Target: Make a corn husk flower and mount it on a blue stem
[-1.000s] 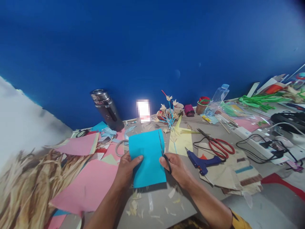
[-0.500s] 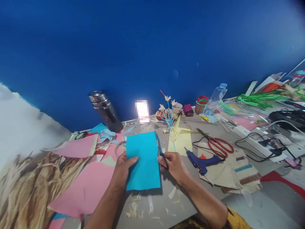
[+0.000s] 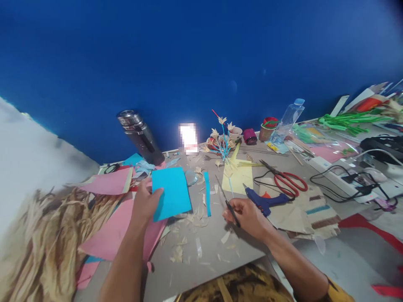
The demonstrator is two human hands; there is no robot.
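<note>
My left hand (image 3: pixel 145 201) grips the left edge of a bright blue sheet of paper (image 3: pixel 171 193), thumb on top, over the pink paper. In my right hand (image 3: pixel 244 216) is a pair of black-handled scissors (image 3: pixel 222 189), blades pointing away from me. Between the sheet and the scissors, a narrow blue paper strip (image 3: pixel 207 193) lies on the grey table (image 3: pixel 217 247). A roll of clear tape (image 3: pixel 190 178) sits just behind the blue sheet.
Left are pink paper (image 3: pixel 110 235), dried husks (image 3: pixel 56 243) and a dark thermos (image 3: pixel 141 138). Behind stands a stem of husk flowers (image 3: pixel 224 140). On the right lie a blue glue gun (image 3: pixel 267 202), red-handled scissors (image 3: pixel 289 184) and a white power strip (image 3: pixel 343 182).
A strip has come off the blue sheet's right edge and lies on the table. My left hand has carried the sheet left; my right hand has moved right with the scissors.
</note>
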